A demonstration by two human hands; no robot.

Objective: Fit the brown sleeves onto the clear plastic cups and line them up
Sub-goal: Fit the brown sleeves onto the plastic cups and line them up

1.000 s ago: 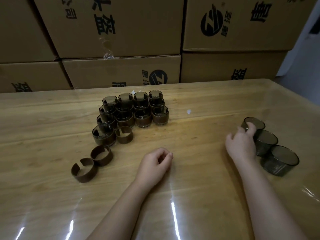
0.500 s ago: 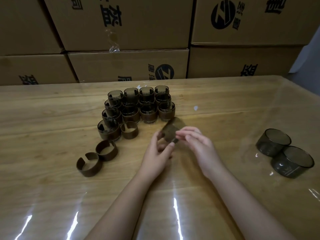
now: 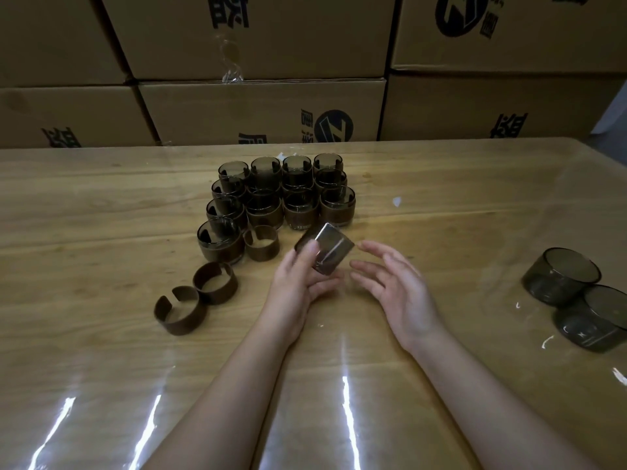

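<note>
A left hand [image 3: 298, 283] pinches a tilted smoky clear cup [image 3: 325, 249] just in front of the sleeved cup rows [image 3: 281, 195]; the right hand [image 3: 397, 290], fingers spread and relaxed, hovers beside the cup.

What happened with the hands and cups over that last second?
The right hand took one bare cup from the right-side group, carried it to the middle and let go; the left hand now holds it. Two bare cups, the loose sleeves and the lined-up cups stayed put.
</note>
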